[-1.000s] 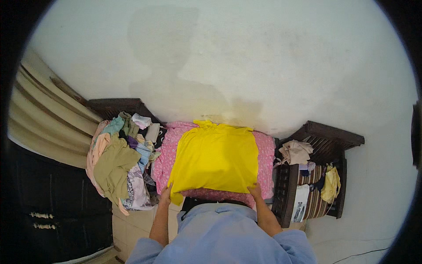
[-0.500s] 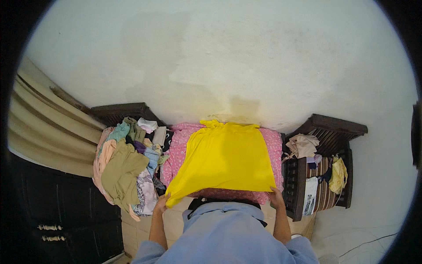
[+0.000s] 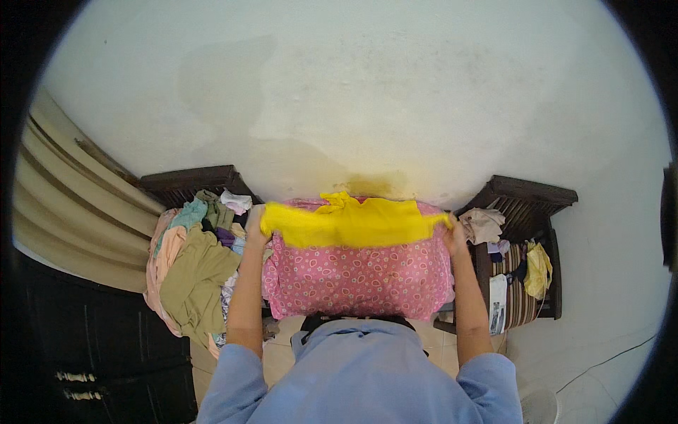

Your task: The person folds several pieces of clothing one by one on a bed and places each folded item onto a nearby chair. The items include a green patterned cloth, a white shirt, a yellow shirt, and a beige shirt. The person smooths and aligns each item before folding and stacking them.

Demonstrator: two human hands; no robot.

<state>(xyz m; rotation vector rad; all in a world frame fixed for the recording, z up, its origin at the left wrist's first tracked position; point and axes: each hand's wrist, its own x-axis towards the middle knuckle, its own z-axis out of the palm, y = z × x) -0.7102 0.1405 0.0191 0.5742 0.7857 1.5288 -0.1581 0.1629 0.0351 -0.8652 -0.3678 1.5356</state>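
Note:
A yellow garment (image 3: 353,222), its exact kind not plain, is stretched sideways between my two hands over the far half of a pink patterned cloth (image 3: 353,279). Its near edge is lifted and blurred by motion, while a bunched part lies at the back by the wall. My left hand (image 3: 257,225) is closed on the left corner of that edge. The right corner is gripped by my right hand (image 3: 453,230). Both arms reach forward at full stretch, one along each side of the pink cloth.
A heap of mixed clothes (image 3: 194,265) lies on a dark wooden seat at the left. Another slatted wooden chair (image 3: 522,194) at the right bears a beige cloth (image 3: 482,225) and a yellow bag-like item (image 3: 538,270). Behind rises a white wall (image 3: 395,92); a beige curtain (image 3: 78,205) hangs left.
Both hands have moved forward, away from my body, carrying the garment's near edge toward the wall. The front of the pink cloth is now uncovered.

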